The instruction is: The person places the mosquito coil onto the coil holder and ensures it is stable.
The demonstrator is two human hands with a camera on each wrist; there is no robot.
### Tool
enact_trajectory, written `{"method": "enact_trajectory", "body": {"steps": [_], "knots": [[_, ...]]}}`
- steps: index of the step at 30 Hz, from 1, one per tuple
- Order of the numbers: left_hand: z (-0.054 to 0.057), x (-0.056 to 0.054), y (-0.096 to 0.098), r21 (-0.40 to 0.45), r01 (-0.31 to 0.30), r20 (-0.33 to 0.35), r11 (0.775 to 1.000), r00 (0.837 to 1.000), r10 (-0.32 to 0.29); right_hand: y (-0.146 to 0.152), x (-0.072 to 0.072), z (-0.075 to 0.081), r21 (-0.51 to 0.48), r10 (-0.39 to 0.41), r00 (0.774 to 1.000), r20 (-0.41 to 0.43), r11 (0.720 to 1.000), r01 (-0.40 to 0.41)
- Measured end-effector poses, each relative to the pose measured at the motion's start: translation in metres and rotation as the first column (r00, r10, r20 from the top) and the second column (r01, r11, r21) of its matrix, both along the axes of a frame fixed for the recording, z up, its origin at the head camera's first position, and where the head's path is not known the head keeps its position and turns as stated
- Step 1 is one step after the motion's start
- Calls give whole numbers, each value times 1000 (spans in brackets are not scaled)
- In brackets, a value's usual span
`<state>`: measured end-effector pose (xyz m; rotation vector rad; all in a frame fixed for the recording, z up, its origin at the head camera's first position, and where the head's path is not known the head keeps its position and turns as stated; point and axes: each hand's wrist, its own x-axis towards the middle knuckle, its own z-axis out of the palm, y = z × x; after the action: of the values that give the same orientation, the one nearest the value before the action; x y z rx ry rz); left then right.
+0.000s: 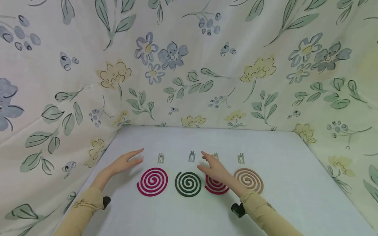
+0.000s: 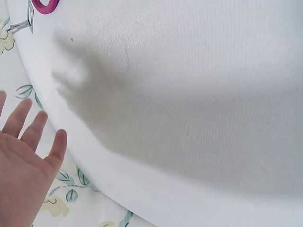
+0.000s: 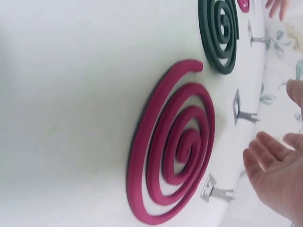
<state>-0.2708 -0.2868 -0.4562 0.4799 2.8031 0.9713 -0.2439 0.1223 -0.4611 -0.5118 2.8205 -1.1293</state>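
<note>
Tan sleeves (image 1: 81, 209) come closest to my head camera. Past them I see both hands relaxed, fingers extended and holding nothing: the left hand (image 1: 121, 164) just beside the left magenta coil (image 1: 153, 179), the right hand (image 1: 215, 167) over the right magenta coil (image 3: 182, 151). Between those coils lies a dark green coil (image 1: 188, 184), and at the right end of the row a tan coil (image 1: 248, 181), all on the white counter (image 1: 165, 216), with four metal stands (image 1: 160, 158) behind. My head view loses part of the right magenta coil under the hand; the right wrist view gives me that coil whole, but not the tan one. My left wrist view catches only a coil's edge, one stand and the hand's shadow (image 2: 99, 109).
</note>
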Motion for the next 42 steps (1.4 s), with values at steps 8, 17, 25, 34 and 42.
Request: {"method": "enact_trajectory", "body": {"steps": [8,17,25,34,42], "knots": [[-2,-4,-2,74,94,58,993,993,-98,-21,-1,-7,-73,115,993,15,991,-114],[-8,-5,-6,211,192,271,959,931,-246,-47,-3,-13,-121,184,983,19,976,-181],[-17,-7,-8,237,233,312,943,901,-301,-67,3,-14,-170,189,981,42,969,-179],[-23,-8,-6,247,284,307,926,884,-353,-91,2,-23,-188,202,974,100,965,-180],[-21,-4,-1,194,284,281,939,901,-331,-109,2,-30,-126,240,965,102,966,-227]]}}
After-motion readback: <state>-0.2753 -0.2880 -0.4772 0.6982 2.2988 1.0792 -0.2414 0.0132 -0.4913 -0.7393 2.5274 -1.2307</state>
